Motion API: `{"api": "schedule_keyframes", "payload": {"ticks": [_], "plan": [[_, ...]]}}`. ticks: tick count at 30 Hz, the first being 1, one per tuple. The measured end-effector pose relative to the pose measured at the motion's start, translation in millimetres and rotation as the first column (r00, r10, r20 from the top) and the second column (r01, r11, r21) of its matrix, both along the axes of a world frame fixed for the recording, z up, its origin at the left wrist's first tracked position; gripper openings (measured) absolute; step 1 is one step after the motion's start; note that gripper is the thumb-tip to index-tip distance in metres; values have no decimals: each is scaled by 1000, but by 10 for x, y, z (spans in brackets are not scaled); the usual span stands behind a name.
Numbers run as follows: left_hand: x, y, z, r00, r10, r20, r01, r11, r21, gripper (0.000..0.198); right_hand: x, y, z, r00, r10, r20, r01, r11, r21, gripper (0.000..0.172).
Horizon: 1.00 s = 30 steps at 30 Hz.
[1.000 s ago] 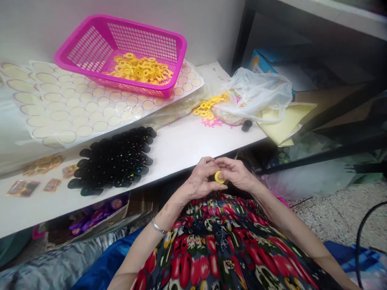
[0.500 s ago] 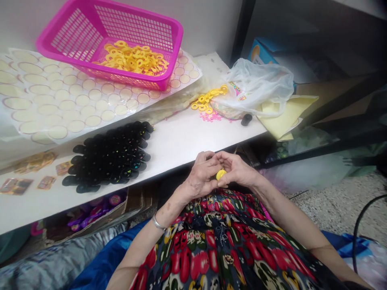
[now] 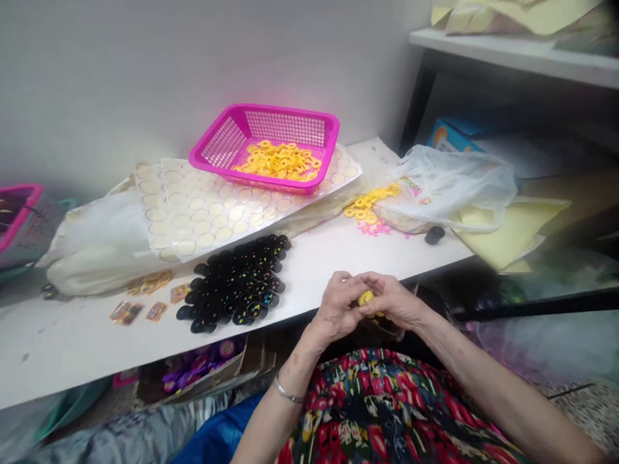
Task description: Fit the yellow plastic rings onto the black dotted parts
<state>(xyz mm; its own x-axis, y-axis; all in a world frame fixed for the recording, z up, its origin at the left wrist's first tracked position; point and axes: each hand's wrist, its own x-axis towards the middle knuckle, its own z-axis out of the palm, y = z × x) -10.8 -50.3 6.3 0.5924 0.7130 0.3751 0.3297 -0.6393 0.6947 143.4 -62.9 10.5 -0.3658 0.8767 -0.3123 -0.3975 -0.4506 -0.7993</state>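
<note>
At the table's front edge, my left hand and my right hand meet over my lap, fingers closed together. Between them is a small yellow plastic piece, pinched at the fingertips and partly hidden by them. A bit more yellow shows just beneath the right thumb. Similar yellow ring-ended pieces lie on the table beyond my hands, beside scattered pink beads. More yellow pieces fill the bottom of a pink basket.
Black pieces with coloured specks lie in rows on the white table. Behind them are sheets of round stickers. To the right are a clear plastic bag, a small black cylinder and yellow paper. Small printed packets lie left.
The view has tilted up and swung left, so the table things appear lower and further right. My hands stay together; the yellow piece between them now shows at a different angle.
</note>
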Motion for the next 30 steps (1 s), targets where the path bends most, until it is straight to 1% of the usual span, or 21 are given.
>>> {"api": "schedule_keyframes", "payload": {"ticks": [2,5,8,10,13,17,19,21,23,25,30], "plan": [[-60,77,1,999,54,6,-54,998,-28,20,-69,123,30,999,0,46,-2,999,36,43],[-89,174,-15,993,114,-14,-114,993,-15,17,-154,285,27,994,-31,108,28,999,28,41],[-78,207,3,987,163,16,-163,987,-7,15,-177,357,-13,994,-42,105,34,996,78,44],[-76,206,20,984,171,43,-169,985,-40,16,-157,359,-46,997,2,82,-11,994,107,46],[-89,202,10,982,170,79,-164,983,-78,17,-94,339,-85,995,85,49,-90,990,106,50],[-97,205,-25,983,143,116,-132,987,-97,24,3,317,-67,976,218,-17,-213,967,139,64],[-90,211,-25,984,127,122,-114,988,-108,26,43,315,-41,964,254,-79,-244,963,118,63],[-79,219,-20,986,111,123,-97,988,-116,29,71,322,-23,961,251,-118,-244,967,70,58],[-69,224,-19,989,88,116,-75,990,-117,28,85,335,-18,967,237,-90,-234,971,38,49],[-62,224,-22,993,68,92,-57,991,-121,24,90,348,-19,973,228,-25,-227,973,41,43],[-25,197,11,999,37,38,-32,991,-126,21,97,363,-3,971,223,88,-227,973,40,43]]}}
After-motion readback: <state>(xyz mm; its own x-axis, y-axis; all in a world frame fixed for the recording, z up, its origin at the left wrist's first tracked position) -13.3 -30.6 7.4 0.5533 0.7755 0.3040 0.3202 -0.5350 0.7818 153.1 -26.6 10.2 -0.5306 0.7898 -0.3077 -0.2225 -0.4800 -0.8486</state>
